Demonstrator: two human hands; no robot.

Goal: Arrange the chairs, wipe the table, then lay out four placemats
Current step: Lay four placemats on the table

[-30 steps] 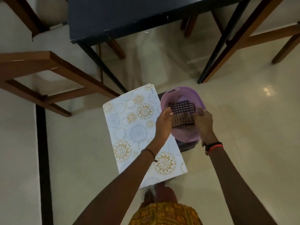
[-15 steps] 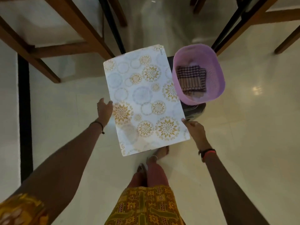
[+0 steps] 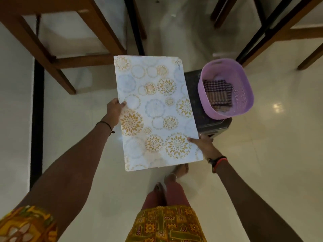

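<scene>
Placemat, white with gold and blue round flower prints, is held in both your hands, roughly flat above the floor. The fingers of your left hand pinch its left long edge about halfway along, thumb on the printed face and the rest tucked underneath. Your right hand grips the right edge near the corner closest to you, again thumb on top and the rest below. I cannot tell whether you hold one sheet or several.

The far right part of the mat overlaps a black stool in view; whether they touch I cannot tell. A purple basket stands on that stool, just beside the mat, with a folded checked cloth lying inside it.

A black thread band circles your left wrist, and black and red bands circle your right. Beyond the mat stand wooden chairs on both sides, with the black desk legs between them. Your feet are on the floor below the mat's near edge.
</scene>
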